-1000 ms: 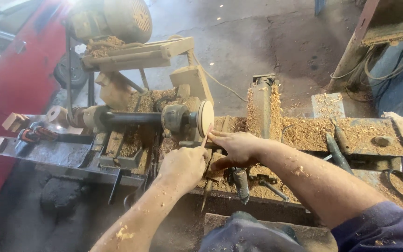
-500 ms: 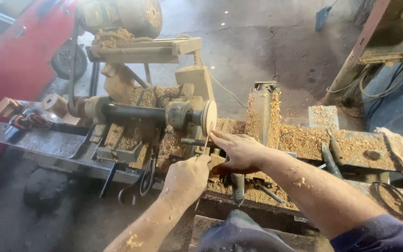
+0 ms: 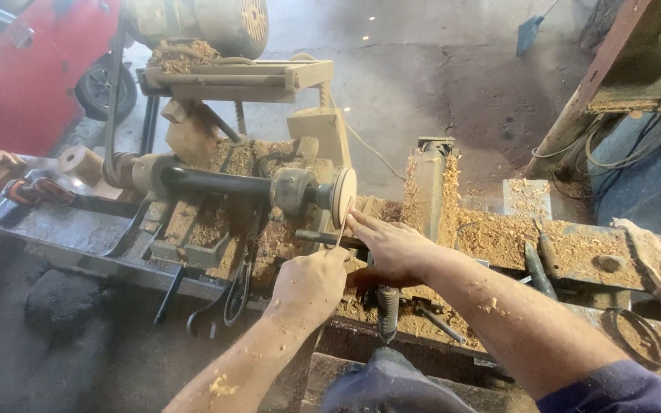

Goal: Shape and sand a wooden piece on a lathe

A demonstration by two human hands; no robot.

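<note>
Up front, a pale wooden disc (image 3: 343,196) sits on the end of a dark shaft (image 3: 216,183), its flat face turned to the right; the shaft's long axis runs left to right across the lathe (image 3: 269,214). The left hand (image 3: 311,284) is closed around a thin tool (image 3: 340,228) that slants up to the disc's lower edge. The right hand (image 3: 395,248) lies flat just beside it, fingers stretched toward the disc and resting on the tool rest (image 3: 323,238). Sawdust and shavings (image 3: 491,229) cover the metal counter (image 3: 55,226). Beyond lies a grey concrete floor (image 3: 437,76), with a red car (image 3: 24,76) at the left. The disc looks round, thin and smooth.
</note>
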